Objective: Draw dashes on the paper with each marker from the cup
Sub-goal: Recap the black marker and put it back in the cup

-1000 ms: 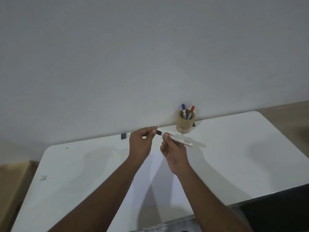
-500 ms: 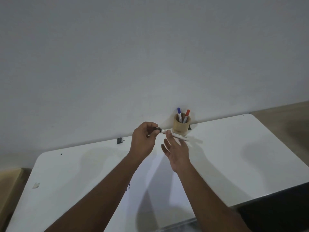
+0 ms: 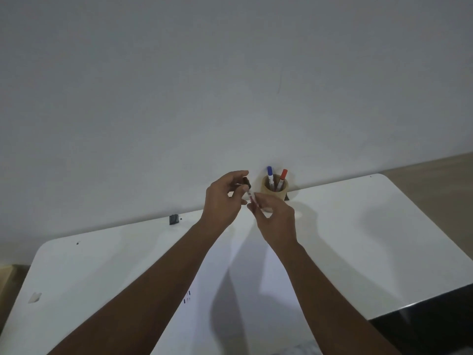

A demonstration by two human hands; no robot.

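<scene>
Left hand pinches black cap; right hand pinches white marker barrel. Barrel print unreadable. Wooden cup just beyond.

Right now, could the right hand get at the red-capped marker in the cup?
Probably not at once. The way looks free: the cup stands just beyond the right hand, and the red-capped marker sticks up above its rim. But that hand's fingers pinch the black marker, so it would have to let go first.
</scene>
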